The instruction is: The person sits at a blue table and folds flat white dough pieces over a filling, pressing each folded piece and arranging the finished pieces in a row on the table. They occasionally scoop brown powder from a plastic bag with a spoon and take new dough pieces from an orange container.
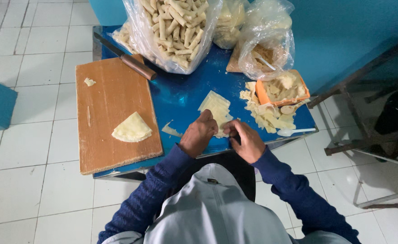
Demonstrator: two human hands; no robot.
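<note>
At the centre of the frame, a pale square dough wrapper (220, 129) lies on the blue desk (181, 97), pinched between both hands. The left hand (199, 135) curls its fingers onto its left edge; the right hand (248, 141) grips its right edge. Just above sits a stack of pale wrappers (214, 106); a brown wooden cutting board (113, 113) lies at left.
</note>
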